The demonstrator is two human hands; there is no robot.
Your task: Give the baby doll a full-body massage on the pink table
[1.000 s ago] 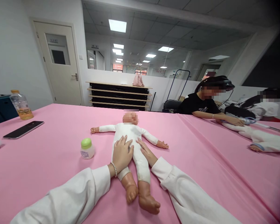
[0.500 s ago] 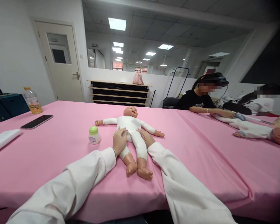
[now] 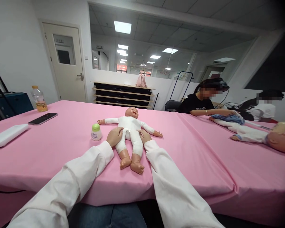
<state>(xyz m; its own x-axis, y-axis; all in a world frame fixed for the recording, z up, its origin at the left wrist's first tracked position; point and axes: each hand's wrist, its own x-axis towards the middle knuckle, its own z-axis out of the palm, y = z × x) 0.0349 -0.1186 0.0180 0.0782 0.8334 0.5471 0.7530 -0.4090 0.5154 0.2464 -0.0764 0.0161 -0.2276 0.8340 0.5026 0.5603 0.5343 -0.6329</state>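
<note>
On the pink-covered table in front of me, a baby doll [image 3: 132,135] in a white soft body suit lies on its back. Its head points away from me, its arms are spread, and its bare feet face me. My left hand [image 3: 114,136] curls around the doll's hip at the left, fingers over the front. At the opposite hip, my right hand [image 3: 145,136] is closed on the doll, with its thumb side on the front; some of its fingers are hidden. Left of my left hand stands a small white jar with a green lid [image 3: 96,132].
Left on the table are a phone [image 3: 43,118], a long white object [image 3: 10,135] and a bottle [image 3: 40,99]. At the right, a person [image 3: 203,98] handles blue cloth [image 3: 229,118] by the legs of another doll [image 3: 249,132]. A yellowish bottle [image 3: 281,126] lies behind that doll's head.
My hands have shifted a little left, and the doll's hips and legs have swung left with them. My view has tilted slightly. Across the table, the person's blue cloth has spread out.
</note>
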